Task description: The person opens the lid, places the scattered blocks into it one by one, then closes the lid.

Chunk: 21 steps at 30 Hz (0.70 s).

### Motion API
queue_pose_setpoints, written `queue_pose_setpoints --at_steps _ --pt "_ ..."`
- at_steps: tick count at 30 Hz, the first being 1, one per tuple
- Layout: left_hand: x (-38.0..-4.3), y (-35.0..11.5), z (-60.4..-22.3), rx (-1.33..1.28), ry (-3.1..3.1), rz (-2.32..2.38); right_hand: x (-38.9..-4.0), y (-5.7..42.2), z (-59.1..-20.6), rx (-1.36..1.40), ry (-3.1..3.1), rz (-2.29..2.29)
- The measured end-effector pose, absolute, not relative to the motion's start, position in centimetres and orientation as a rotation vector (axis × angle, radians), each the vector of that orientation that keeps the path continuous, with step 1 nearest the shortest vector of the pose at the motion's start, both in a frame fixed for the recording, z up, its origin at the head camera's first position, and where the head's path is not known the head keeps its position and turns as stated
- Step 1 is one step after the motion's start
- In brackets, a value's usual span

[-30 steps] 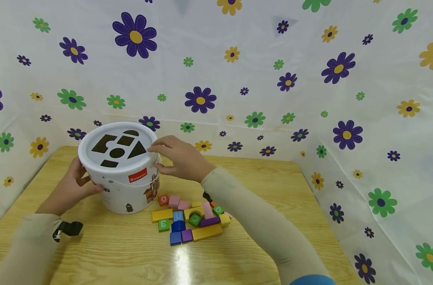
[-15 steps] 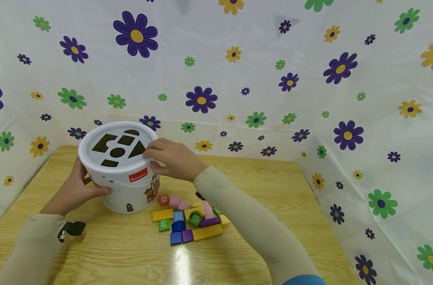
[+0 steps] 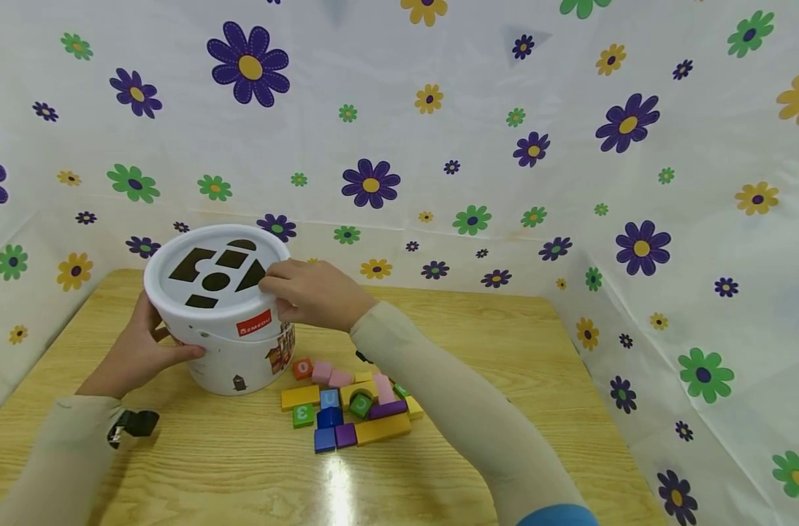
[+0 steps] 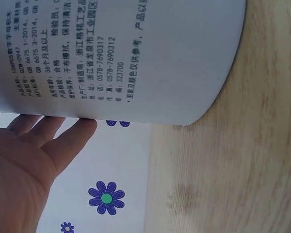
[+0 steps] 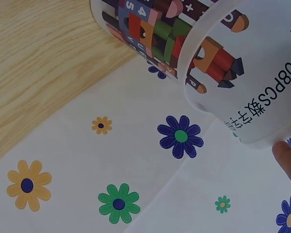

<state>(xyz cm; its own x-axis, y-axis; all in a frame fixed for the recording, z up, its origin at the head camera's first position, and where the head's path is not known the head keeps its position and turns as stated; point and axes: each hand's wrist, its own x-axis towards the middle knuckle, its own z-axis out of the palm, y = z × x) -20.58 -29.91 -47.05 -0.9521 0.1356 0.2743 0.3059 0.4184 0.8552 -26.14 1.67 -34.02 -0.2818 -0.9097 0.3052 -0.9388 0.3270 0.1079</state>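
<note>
White cloth (image 3: 399, 109) printed with purple, green and yellow flowers hung behind and beside a wood-grained table (image 3: 491, 343), whose near part caught a bright glare. Toward the left of the table stood a white bucket (image 3: 225, 369), upright, its pale lid (image 3: 231, 299) in place, with several dark shaped openings cut through it. Coloured loose blocks (image 3: 386, 409) lay close by, in front of the bucket and to its right; what the bucket held could not be told.

The left hand (image 3: 133, 349) was spread wide along the bucket's left wall, the thumb across the front and fairly straight fingertips resting against the side. The right hand (image 3: 317, 294) pinched the lid's right edge, fingers bent over the rim and the thumb below it.

The step in hand looked to be work on the lid's edge while the other hand steadied the bucket; whether the right hand was prying or pressing could not be told. The next move probably called for an even effort around the rim, with the left hand countering any slide or tip.
</note>
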Motion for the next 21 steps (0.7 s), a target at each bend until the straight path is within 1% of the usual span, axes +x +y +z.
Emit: queue_pose_setpoints --at_steps 21 --pt "-20.22 -29.70 -46.81 -0.354 -2.529 -1.537 -26.32 1.63 -33.99 1.655 -2.243 0.092"
